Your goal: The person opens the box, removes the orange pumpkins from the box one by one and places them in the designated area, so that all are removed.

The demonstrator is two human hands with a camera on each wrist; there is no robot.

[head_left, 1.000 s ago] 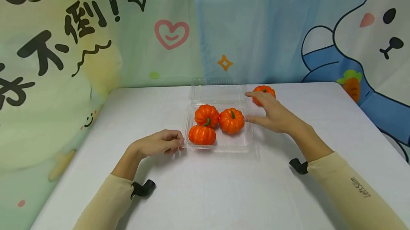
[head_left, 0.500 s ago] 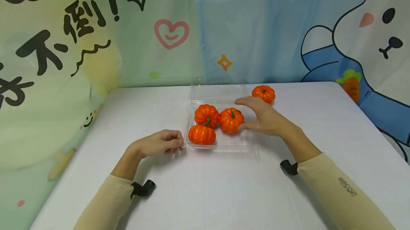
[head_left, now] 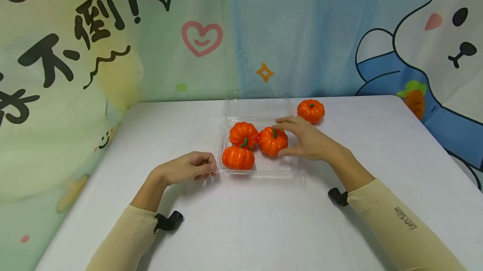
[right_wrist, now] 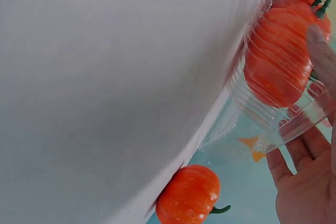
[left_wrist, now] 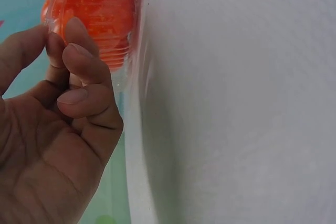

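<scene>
A clear plastic clamshell container (head_left: 271, 167) lies with its lid folded back on the table. Inside sit three toy pumpkins: a back-left pumpkin (head_left: 243, 134), a front-left pumpkin (head_left: 237, 160) and a right pumpkin (head_left: 270, 144). My left hand (head_left: 188, 168) pinches the container's front-left edge between thumb and fingertips, as the left wrist view shows. My right hand (head_left: 307, 139) reaches over the container's right wall, thumb and fingers spread about the right pumpkin; whether they press on it is unclear. Behind that hand, a fourth pumpkin (head_left: 311, 110) stands on the table, outside the container.
The container's open lid (head_left: 256, 107) lies toward the table's back edge. A white cloth covers the table (head_left: 256, 225). A printed curtain (head_left: 286, 32) hangs right behind it. Dark wrist mounts (head_left: 169, 221) stick out from both sleeves.
My right hand has moved left and slightly forward, from beside the outside pumpkin to around the right pumpkin in the container. My left hand stays at the container's edge.
</scene>
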